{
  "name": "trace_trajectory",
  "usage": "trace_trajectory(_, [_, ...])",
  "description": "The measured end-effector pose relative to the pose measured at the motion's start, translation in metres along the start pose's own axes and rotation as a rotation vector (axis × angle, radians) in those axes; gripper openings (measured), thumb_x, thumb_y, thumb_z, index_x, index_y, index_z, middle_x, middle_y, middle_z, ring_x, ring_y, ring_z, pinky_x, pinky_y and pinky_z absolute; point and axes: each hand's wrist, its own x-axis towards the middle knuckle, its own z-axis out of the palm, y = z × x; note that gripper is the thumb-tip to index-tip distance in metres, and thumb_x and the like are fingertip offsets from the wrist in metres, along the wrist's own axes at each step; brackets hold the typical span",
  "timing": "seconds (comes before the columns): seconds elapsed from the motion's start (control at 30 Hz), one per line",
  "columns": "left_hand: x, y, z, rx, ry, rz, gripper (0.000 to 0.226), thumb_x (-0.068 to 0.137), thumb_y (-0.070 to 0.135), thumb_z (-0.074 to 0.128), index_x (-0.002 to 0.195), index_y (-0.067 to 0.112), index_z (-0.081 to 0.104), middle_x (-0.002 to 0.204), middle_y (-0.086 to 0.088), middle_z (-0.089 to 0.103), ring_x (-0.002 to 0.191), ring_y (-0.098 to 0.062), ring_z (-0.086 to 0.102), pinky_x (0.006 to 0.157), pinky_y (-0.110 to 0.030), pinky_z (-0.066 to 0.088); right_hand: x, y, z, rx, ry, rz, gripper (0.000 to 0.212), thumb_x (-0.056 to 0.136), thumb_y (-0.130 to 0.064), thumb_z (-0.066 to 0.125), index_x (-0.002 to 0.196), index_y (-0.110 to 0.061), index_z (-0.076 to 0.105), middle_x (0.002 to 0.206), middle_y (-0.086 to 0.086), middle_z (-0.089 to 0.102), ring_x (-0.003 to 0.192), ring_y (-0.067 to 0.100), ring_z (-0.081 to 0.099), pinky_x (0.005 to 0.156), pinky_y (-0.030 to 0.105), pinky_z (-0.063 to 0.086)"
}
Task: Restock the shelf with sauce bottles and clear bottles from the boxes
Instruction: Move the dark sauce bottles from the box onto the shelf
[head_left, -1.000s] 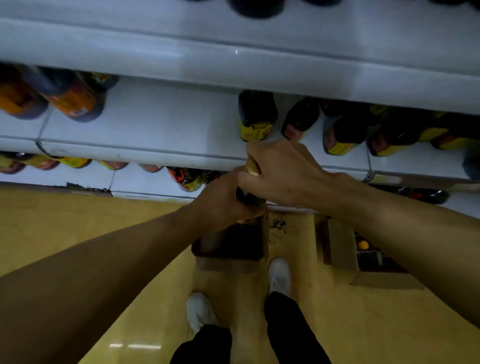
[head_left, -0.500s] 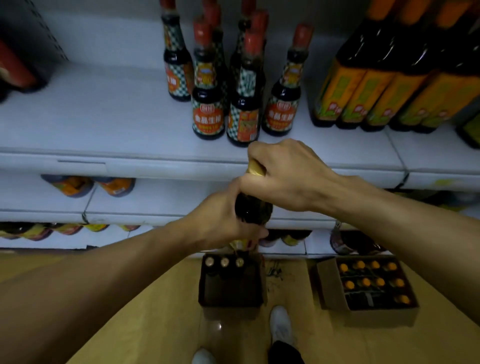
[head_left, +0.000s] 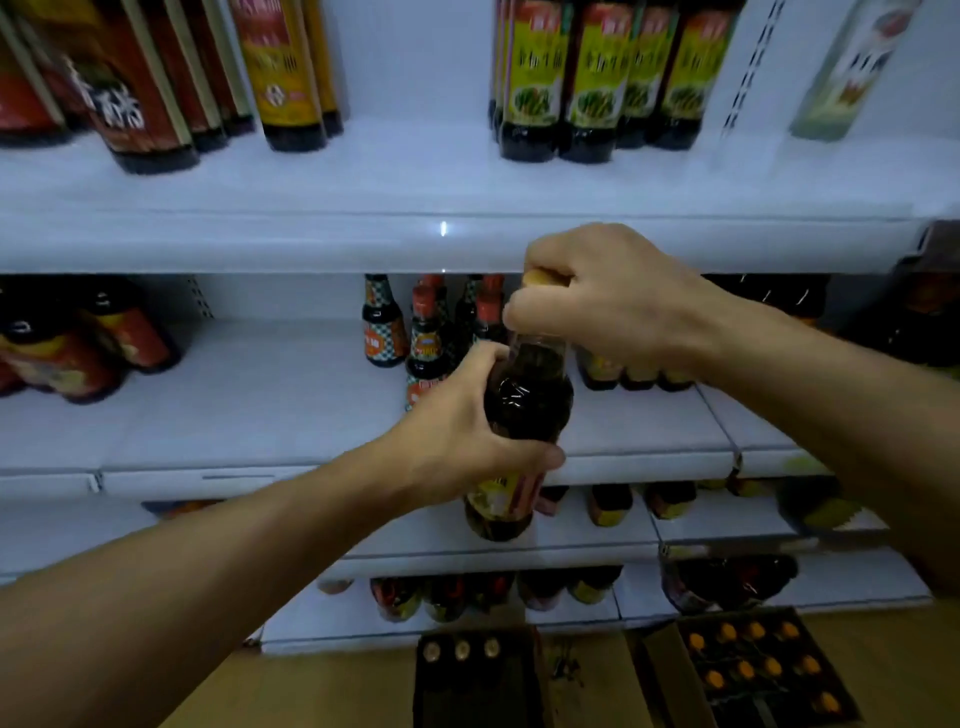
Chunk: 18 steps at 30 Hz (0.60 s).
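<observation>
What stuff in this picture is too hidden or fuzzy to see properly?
- Head view: the cap of the held sauce bottle is mostly hidden under the right hand.
- Its label is blurred and partly covered by the left hand.
- The left box is cut off by the bottom edge.
- Top-shelf bottles lose their necks at the top edge.

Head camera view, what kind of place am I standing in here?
Most likely a grocery store aisle. White tiered shelves hold rows of labelled sauce bottles, and open boxes of more bottles sit on the floor below. Both hands hold one dark bottle in front of the shelves, as if restocking.
</observation>
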Motion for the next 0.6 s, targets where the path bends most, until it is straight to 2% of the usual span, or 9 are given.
trace_trajectory(0.1, [0.008, 0.028, -0.014, 0.008, 0.036, 0.028, 0.077, 0.056, 0.050, 0.086, 0.120, 0.047, 0.041, 0.111, 0.022, 0.062, 0.103, 0.006, 0.061, 0.089, -0.027, 0.053, 0.008, -0.008, -0.033, 0.016, 0.078, -0.034, 0.039, 0.072, -0.042, 0.060, 0.064, -0.007, 0.047, 0.058, -0.002, 0.042, 0.052, 0.011, 0.035, 0.051, 0.033, 0.030])
trace_trajectory(0.2, [0.018, 0.051, -0.024, 0.022, 0.065, 0.049, 0.078, 0.053, 0.054, 0.086, 0.119, 0.047, 0.044, 0.109, 0.022, 0.063, 0.103, 0.003, 0.062, 0.091, -0.033, 0.054, 0.015, -0.013, -0.058, 0.068, 0.116, -0.084, 0.045, 0.072, -0.041, 0.061, 0.070, 0.003, 0.051, 0.068, 0.017, 0.053, 0.057, 0.015, 0.042, 0.052, 0.041, 0.037])
trace_trajectory(0.27, [0.026, 0.066, -0.029, 0.028, 0.076, 0.073, 0.075, 0.053, 0.052, 0.085, 0.116, 0.046, 0.045, 0.107, 0.020, 0.064, 0.101, 0.002, 0.063, 0.089, -0.034, 0.054, 0.021, -0.013, -0.076, 0.112, 0.137, -0.107, 0.047, 0.070, -0.041, 0.061, 0.072, 0.005, 0.052, 0.072, 0.022, 0.053, 0.060, 0.018, 0.044, 0.055, 0.046, 0.040])
trace_trajectory(0.4, [0.043, 0.099, -0.032, 0.030, 0.086, 0.125, 0.071, 0.059, 0.044, 0.085, 0.118, 0.042, 0.046, 0.107, 0.022, 0.064, 0.101, 0.005, 0.062, 0.085, -0.028, 0.052, 0.034, -0.007, -0.111, 0.190, 0.168, -0.134, 0.052, 0.065, -0.047, 0.061, 0.068, 0.003, 0.047, 0.066, 0.008, 0.043, 0.059, 0.018, 0.039, 0.054, 0.039, 0.033])
trace_trajectory(0.5, [0.057, 0.124, -0.034, 0.035, 0.094, 0.167, 0.070, 0.063, 0.040, 0.085, 0.121, 0.040, 0.045, 0.109, 0.024, 0.063, 0.103, 0.006, 0.061, 0.082, -0.023, 0.050, 0.044, -0.001, -0.138, 0.244, 0.203, -0.159, 0.046, 0.064, -0.045, 0.064, 0.062, -0.003, 0.044, 0.057, -0.002, 0.036, 0.051, 0.015, 0.032, 0.046, 0.030, 0.026])
trace_trajectory(0.6, [0.072, 0.151, -0.034, 0.031, 0.101, 0.210, 0.076, 0.065, 0.038, 0.084, 0.130, 0.040, 0.043, 0.116, 0.023, 0.062, 0.110, 0.005, 0.059, 0.090, -0.025, 0.049, 0.053, 0.006, -0.167, 0.298, 0.219, -0.182, 0.048, 0.064, -0.045, 0.065, 0.063, -0.002, 0.044, 0.057, 0.000, 0.036, 0.049, 0.016, 0.033, 0.045, 0.031, 0.027])
